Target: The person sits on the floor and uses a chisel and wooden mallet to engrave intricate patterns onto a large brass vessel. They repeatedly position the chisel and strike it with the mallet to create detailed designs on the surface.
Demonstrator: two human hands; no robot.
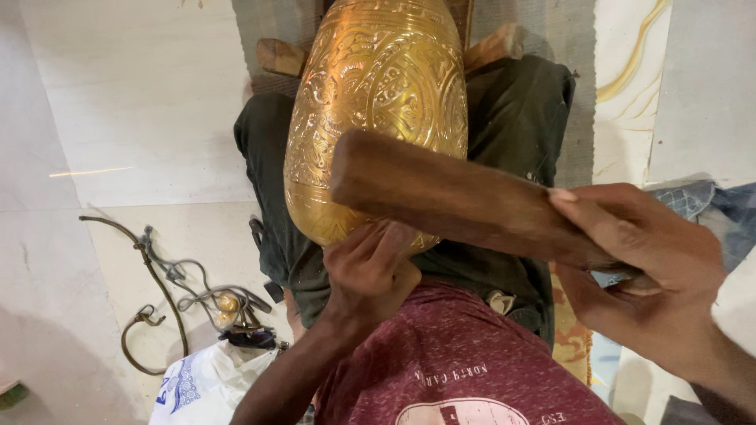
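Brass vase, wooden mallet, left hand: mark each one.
Brass vase (378, 86), head view, on its engraved belly.
Wooden mallet (441, 197), head view, mid-length of the wooden block.
Left hand (370, 271), head view, on the back of the hand.

A vase (376, 102) lies on the person's lap, resting on wooden blocks (279, 57) behind. The left hand (370, 271) touches its near end, while the right hand (642, 264) holds a wooden mallet (465, 201) across it. Hoses (169, 291) and a bag (205, 386) lie on the floor to the left.
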